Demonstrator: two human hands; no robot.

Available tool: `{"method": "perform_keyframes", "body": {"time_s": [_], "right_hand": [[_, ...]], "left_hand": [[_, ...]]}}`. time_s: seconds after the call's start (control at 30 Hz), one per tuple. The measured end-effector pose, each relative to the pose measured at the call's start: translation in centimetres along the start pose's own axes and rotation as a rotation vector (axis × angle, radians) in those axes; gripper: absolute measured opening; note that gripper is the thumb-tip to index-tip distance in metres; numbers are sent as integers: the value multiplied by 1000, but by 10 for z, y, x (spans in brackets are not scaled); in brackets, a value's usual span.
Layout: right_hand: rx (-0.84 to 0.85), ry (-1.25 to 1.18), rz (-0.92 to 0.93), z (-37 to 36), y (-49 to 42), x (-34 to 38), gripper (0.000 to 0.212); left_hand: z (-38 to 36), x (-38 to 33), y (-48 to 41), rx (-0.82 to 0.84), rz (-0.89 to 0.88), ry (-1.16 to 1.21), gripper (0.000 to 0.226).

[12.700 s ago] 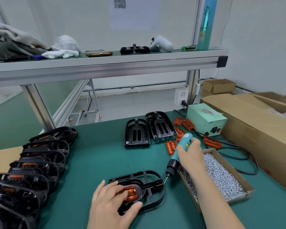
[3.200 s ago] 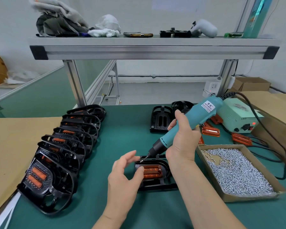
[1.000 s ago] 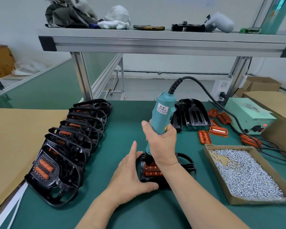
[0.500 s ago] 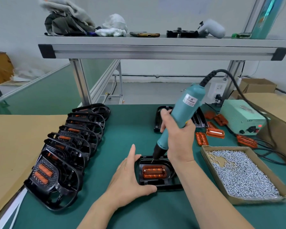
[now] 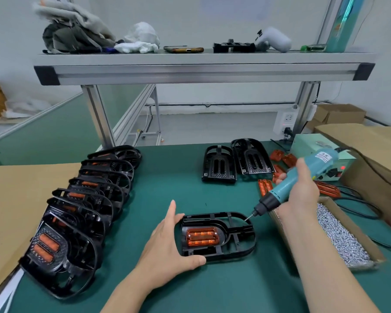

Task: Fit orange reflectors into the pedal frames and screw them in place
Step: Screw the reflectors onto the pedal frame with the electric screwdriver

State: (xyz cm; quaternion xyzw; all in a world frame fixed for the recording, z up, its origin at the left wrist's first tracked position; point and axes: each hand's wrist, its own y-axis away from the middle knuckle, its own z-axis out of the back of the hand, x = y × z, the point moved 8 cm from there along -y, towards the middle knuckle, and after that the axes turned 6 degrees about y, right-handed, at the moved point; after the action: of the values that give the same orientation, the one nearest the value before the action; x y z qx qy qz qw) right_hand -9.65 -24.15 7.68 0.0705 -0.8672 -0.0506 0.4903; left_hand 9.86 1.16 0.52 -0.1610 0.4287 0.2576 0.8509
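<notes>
L hand [image 5: 165, 251] spread, bracing the pedal frame [image 5: 215, 216] on the green mat [image 5: 190, 177] w/ reflector [image 5: 202, 236] seated inside; R hand [image 5: 303, 190] grips the screwdriver [image 5: 280, 195], tip just off frame's right rim, so best keep frame pinned & bit square to hole.

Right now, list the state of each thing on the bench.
left hand: open, bracing the pedal frame.
right hand: gripping the screwdriver.
screwdriver: tilted, tip beside frame's right end.
pedal frame: flat, reflector seated.
screw box: open, holds screws.
power unit: red lamp lit.
</notes>
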Motion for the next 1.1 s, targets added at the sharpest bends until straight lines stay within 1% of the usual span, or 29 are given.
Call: {"method": "perform_keyframes", "body": {"time_s": [0.13,0.27,0.4,0.53,0.63,0.73,0.8,0.87,0.93,1.0,1.1], "right_hand": [[-27,66,-133,25,-16,-11,19],[-26,201,-184,41,-23,-19,18],[-11,295,-203,51,-28,-25,28],[-60,411,-154,64,-33,-26,42],[-149,553,-45,74,-35,-20,56],[-211,728,91,79,-33,-11,82],[-221,810,183,78,-30,-6,88],[-243,928,322,74,-25,4,80],[-228,1012,455,66,-17,13,66],[-138,1055,566,52,-6,17,53],[101,1122,843,17,22,22,40]], "left_hand": [[0,-2,1,4,-5,-3,140],[0,-2,1,11,-3,-10,139],[0,-2,0,18,-7,-12,138],[1,-1,2,6,0,17,135],[3,0,4,-11,2,59,127],[6,1,6,-39,-1,87,118],[7,-1,7,-42,-11,73,114],[9,-3,7,-49,-19,69,110],[10,-3,8,-64,-16,84,110],[11,-2,8,-79,-4,100,114],[13,1,7,-111,30,149,120]]}}
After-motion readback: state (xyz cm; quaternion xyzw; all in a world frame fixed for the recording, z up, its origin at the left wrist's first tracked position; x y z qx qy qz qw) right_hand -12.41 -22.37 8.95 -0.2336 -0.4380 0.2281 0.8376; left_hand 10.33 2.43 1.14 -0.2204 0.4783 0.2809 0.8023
